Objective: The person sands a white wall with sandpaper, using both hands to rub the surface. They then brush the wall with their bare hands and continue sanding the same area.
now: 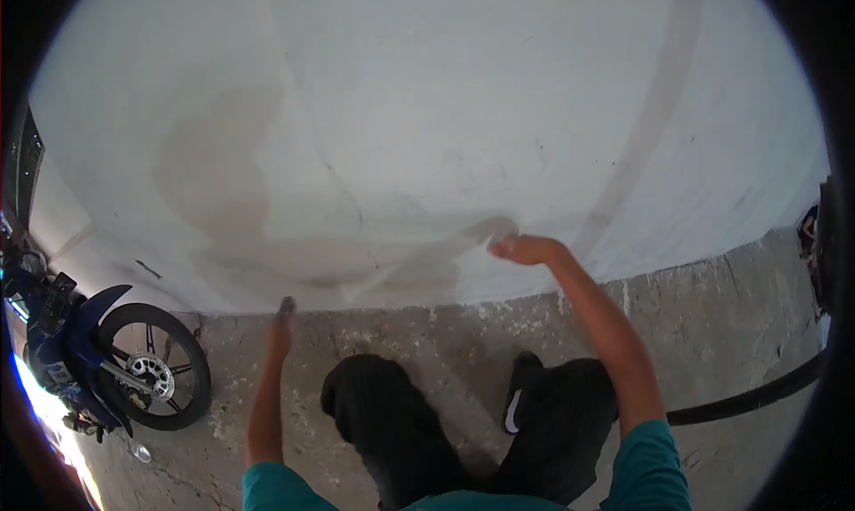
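Both arms in teal sleeves reach forward over the bent knees in dark trousers (396,422). My right hand (519,248) is raised in front of the pale wall (427,110), its fingers pointing left and slightly blurred; no object shows in it. Low at the foot of the wall, my left hand (281,320) is seen end-on and smeared, with a dark patch at its tip that I cannot make out. Shadows of the head and arms fall on the wall.
A blue motorcycle (85,351) stands at the left, front wheel towards the wall. A dark curved bar or hose (757,397) runs along the right. Part of a person (809,228) shows at the far right edge. The concrete floor (712,333) is worn.
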Demonstrator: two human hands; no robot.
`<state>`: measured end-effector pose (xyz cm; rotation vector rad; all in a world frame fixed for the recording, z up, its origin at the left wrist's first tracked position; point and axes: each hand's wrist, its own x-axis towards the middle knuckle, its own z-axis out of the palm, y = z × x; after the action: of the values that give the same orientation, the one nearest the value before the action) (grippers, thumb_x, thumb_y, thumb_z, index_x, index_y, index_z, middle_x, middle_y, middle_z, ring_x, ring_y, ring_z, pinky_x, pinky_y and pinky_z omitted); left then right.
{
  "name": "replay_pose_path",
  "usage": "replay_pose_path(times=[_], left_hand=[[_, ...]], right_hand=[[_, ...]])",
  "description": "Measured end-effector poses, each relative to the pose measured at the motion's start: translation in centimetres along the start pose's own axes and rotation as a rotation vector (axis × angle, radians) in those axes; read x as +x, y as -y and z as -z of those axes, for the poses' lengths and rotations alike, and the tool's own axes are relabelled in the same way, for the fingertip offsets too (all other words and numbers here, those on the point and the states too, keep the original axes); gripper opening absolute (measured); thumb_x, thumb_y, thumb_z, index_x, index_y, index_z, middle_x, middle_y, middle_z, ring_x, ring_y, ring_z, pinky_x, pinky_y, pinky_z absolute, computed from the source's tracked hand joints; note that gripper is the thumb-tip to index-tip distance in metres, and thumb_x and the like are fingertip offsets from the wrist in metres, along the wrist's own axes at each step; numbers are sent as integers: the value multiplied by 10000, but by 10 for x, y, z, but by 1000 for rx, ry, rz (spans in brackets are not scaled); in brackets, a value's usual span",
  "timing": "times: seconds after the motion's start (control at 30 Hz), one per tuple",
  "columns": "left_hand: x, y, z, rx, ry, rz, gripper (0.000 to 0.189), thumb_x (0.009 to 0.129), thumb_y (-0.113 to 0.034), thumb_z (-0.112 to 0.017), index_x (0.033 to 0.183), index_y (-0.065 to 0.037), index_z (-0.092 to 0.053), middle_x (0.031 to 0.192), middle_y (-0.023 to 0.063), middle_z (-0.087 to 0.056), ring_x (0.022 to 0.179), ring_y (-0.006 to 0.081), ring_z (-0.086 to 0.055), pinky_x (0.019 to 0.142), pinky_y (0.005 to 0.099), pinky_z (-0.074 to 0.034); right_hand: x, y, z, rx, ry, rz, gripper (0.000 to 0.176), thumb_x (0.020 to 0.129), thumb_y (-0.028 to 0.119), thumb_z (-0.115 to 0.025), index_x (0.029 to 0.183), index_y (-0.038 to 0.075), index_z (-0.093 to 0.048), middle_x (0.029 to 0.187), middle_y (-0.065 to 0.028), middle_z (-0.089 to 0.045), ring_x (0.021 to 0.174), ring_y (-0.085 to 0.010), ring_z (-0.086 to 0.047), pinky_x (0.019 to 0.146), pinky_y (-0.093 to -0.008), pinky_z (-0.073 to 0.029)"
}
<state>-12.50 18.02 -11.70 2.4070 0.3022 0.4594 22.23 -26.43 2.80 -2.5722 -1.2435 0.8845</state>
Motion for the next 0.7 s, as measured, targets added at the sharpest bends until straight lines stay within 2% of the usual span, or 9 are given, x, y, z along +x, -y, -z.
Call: replay_pose_path(times=[0.07,0.13,0.2,0.27,0.37,0.43,0.47,0.57,0.7], left_hand=[[-19,0,-27,-596,-148,178,360,944,-187,-396,1228,8,-500,1226,165,-538,1112,260,-517,962,337,-379],[1,-46,-25,-294,-127,308,405,935,-251,-450,1194,55,-505,1160,134,-581,1013,203,-562,889,300,-410],[27,-110,-12,-469,-43,465,408,931,-291,-480,1125,62,-547,1091,100,-598,953,188,-575,838,279,-418],[49,-160,-7,-891,-100,311,402,925,-317,-500,1100,40,-554,1029,77,-601,912,181,-587,810,289,-445],[66,-222,18,-1172,-39,264,453,914,-339,-520,1147,48,-500,1032,92,-588,906,179,-586,784,324,-477],[61,-258,34,-1230,-42,286,449,923,-329,-502,1158,54,-484,1058,100,-581,928,188,-582,792,333,-479],[61,-266,39,-1288,-56,309,446,932,-318,-484,1169,60,-468,1084,109,-575,949,197,-579,800,342,-481],[51,-253,48,-1226,33,472,413,949,-296,-439,1173,51,-465,1094,116,-577,1000,203,-570,846,323,-466],[44,-242,41,-1526,-184,492,382,951,-284,-425,1167,27,-470,1109,126,-568,1022,223,-564,848,338,-468]], right_hand=[[-13,18,6,87,-9,-6,675,896,617,-265,1333,124,-413,1339,-144,-439,1215,-311,-429,1026,-387,-316],[-29,51,14,490,89,211,719,872,662,-238,1361,154,-375,1355,-117,-428,1185,-317,-467,1013,-418,-335],[-34,84,12,495,128,248,721,869,668,-236,1380,170,-341,1352,-112,-432,1175,-298,-479,1009,-409,-342],[-34,108,11,508,139,268,727,865,673,-234,1399,185,-306,1349,-107,-436,1165,-279,-491,1004,-400,-349],[-22,147,1,500,51,270,719,899,622,-191,1410,121,-265,1343,-113,-438,1147,-253,-490,983,-381,-367],[0,165,-22,901,-66,421,778,891,636,-185,1396,49,-258,1316,-116,-458,1142,-240,-486,980,-380,-365],[10,173,-33,895,-61,431,778,891,636,-185,1396,49,-258,1316,-116,-458,1142,-240,-486,980,-380,-365],[22,195,-56,1350,32,666,746,903,610,-234,1344,16,-333,1265,-119,-483,1136,-231,-484,952,-386,-381],[18,226,-65,1565,-75,906,667,936,513,-321,1329,-25,-351,1285,-142,-468,1161,-249,-472,985,-378,-356]])
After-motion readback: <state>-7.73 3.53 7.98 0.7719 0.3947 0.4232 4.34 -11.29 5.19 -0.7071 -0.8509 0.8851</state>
